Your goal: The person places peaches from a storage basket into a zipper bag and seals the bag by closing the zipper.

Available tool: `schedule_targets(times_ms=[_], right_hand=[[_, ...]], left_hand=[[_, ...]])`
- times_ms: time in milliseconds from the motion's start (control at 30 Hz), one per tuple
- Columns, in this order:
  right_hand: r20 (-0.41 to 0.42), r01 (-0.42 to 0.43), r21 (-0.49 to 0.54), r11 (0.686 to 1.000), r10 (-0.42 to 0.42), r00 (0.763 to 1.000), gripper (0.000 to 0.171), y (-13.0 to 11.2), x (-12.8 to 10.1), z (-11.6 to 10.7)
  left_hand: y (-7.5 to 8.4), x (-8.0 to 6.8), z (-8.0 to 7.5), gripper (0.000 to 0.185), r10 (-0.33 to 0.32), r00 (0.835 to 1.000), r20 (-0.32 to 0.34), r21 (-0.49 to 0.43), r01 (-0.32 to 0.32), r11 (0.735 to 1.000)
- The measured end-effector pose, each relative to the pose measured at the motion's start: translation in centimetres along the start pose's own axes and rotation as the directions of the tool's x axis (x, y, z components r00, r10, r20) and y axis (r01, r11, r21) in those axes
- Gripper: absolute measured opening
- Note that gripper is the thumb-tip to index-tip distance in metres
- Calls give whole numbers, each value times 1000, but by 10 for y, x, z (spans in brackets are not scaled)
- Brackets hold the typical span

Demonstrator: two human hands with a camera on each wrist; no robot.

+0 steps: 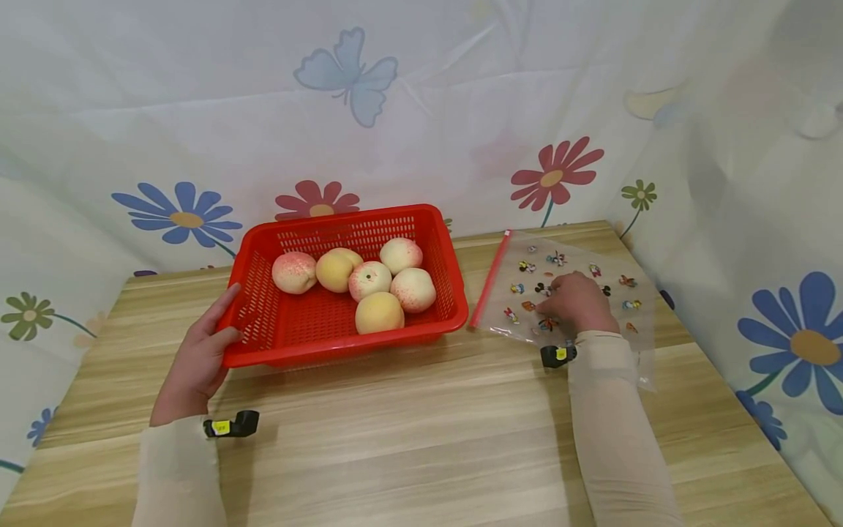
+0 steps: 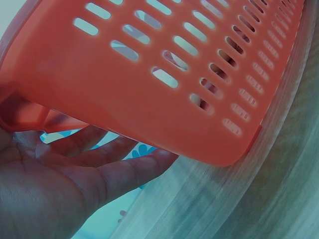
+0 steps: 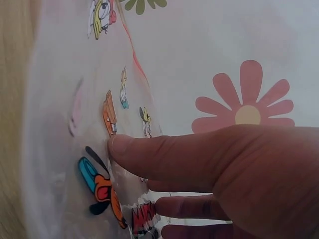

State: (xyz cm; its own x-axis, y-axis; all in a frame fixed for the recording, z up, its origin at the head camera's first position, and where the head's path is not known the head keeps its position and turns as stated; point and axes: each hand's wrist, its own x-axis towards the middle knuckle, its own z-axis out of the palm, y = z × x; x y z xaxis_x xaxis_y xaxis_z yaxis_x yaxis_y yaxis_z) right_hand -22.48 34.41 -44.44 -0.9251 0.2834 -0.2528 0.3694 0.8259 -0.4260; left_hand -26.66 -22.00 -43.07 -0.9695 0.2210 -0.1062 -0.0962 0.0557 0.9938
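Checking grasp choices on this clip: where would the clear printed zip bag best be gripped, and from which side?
Probably at the red zipper strip along the edge of the zip bag nearest the red basket, coming from the basket side. The bag lies flat on the table, so its film gives little to pinch; the strip looks stiffer. The right hand rests on the film, fingers nearly straight.

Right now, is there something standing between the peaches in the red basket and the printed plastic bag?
Only the basket's own right wall; the table between it and the bag is bare. The right hand rests on the bag.
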Motion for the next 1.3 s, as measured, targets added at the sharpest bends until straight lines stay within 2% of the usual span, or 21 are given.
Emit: schedule_targets(times_ms=[600, 967, 1300], right_hand=[[11, 35, -10, 999, -34, 999, 51, 1, 3, 1], [18, -4, 35, 999, 4, 1000, 64, -6, -4, -4], [26, -12, 24, 1000, 11, 1000, 55, -5, -4, -3]], left_hand=[[1, 0, 1, 69, -4, 1000, -7, 5, 4, 1000], [2, -1, 3, 68, -14, 1000, -16, 4, 14, 1000], [2, -1, 2, 69, -17, 1000, -18, 11, 17, 1000]])
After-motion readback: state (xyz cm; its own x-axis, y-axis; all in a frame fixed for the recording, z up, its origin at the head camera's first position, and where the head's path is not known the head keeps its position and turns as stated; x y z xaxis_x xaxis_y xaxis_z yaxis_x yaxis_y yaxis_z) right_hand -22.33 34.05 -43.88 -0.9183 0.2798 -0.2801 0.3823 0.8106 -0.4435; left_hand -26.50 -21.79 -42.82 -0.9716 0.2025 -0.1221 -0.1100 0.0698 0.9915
